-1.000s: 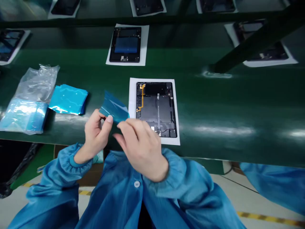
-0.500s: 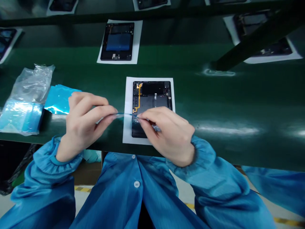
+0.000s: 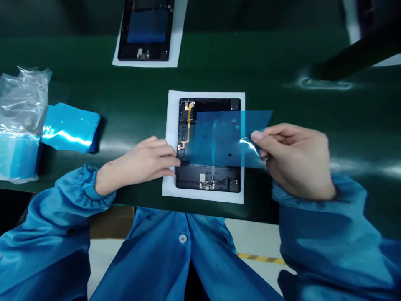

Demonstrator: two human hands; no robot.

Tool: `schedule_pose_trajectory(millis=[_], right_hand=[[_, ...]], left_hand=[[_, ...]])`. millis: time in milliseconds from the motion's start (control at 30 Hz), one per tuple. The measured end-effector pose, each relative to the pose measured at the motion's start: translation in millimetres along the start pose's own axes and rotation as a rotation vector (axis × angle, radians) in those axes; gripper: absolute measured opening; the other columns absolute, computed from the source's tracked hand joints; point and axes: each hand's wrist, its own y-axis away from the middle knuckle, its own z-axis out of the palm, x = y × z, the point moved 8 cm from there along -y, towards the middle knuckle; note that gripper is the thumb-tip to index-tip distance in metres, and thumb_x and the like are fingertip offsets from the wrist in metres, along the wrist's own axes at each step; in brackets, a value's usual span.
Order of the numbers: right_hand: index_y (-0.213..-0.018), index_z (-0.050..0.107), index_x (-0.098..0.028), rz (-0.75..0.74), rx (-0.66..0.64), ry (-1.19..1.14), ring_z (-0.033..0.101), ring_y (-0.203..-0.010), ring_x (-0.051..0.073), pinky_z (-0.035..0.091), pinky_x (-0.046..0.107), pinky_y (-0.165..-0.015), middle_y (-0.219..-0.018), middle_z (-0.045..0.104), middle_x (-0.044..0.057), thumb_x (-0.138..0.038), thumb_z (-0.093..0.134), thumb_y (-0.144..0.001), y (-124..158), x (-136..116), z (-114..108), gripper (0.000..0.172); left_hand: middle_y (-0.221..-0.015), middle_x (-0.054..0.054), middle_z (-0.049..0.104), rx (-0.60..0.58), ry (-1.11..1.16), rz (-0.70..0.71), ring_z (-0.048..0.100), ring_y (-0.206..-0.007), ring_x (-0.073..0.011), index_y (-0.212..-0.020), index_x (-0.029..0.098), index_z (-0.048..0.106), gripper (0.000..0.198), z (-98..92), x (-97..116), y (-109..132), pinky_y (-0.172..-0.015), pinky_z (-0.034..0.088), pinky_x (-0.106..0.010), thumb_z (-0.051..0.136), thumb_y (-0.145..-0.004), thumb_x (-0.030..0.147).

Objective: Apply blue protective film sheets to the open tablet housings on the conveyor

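A translucent blue film sheet [image 3: 224,138] stretches over the middle of an opened tablet [image 3: 188,177], whose dark inside and orange ribbon cable [image 3: 188,125] face up. My right hand [image 3: 297,161] pinches the film by its right edge, which bends and shines near the thumb. At the tablet's left edge, my left hand [image 3: 145,161] rests with its fingers slightly apart and nothing visible in them. Beneath the tablet lies a white sheet [image 3: 171,121]. Whether the film touches the tablet I cannot tell.
To the left, a stack of blue film sheets [image 3: 72,127] lies beside a clear plastic bag [image 3: 21,113] holding more blue film. Another opened tablet [image 3: 145,31] sits on white paper farther back. A dark post [image 3: 360,58] stands on the green bench at right.
My left hand has let go of the film and dropped to the tablet's left edge. My right hand has moved right with the film, which now shows broad side up. The camera view has shifted closer.
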Motion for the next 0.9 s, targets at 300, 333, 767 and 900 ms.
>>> schedule_pose_trajectory(millis=[300,333,767,900], right_hand=[[-0.071,0.076,-0.018,0.120,-0.026,0.069,0.051,-0.044,0.009,0.041,0.023,-0.043,-0.052,0.063,-0.002,-0.034,0.100,-0.058,-2,20,14,0.032],[-0.073,0.076,-0.018,0.110,-0.028,0.081,0.052,-0.045,0.009,0.042,0.023,-0.043,-0.054,0.064,-0.001,-0.035,0.100,-0.060,-2,21,13,0.032],[-0.083,0.083,-0.024,-0.071,0.019,0.352,0.056,-0.048,0.012,0.048,0.029,-0.047,-0.062,0.067,-0.001,-0.030,0.095,-0.077,10,22,-5,0.014],[-0.082,0.083,-0.026,-0.053,0.044,0.401,0.057,-0.050,0.013,0.051,0.031,-0.049,-0.064,0.068,0.000,-0.038,0.096,-0.077,12,20,-4,0.018]], left_hand=[[-0.101,-0.004,0.075,0.060,0.211,-0.002,0.064,-0.087,-0.0171,-0.103,0.020,0.075,0.030,25.0,-4,9,-0.077,0.047,-0.031,0.062,-0.107,0.046],[-0.100,-0.005,0.076,0.055,0.220,-0.010,0.064,-0.087,-0.0167,-0.103,0.021,0.076,0.029,24.3,-4,9,-0.077,0.047,-0.031,0.061,-0.108,0.046],[-0.094,-0.003,0.075,0.066,0.232,-0.040,0.064,-0.082,-0.0163,-0.099,0.020,0.071,0.021,18.5,-2,2,-0.071,0.042,-0.031,0.061,-0.109,0.035],[-0.093,-0.002,0.075,0.070,0.210,-0.041,0.065,-0.082,-0.0159,-0.097,0.022,0.070,0.020,17.8,-2,2,-0.071,0.043,-0.030,0.061,-0.110,0.035]])
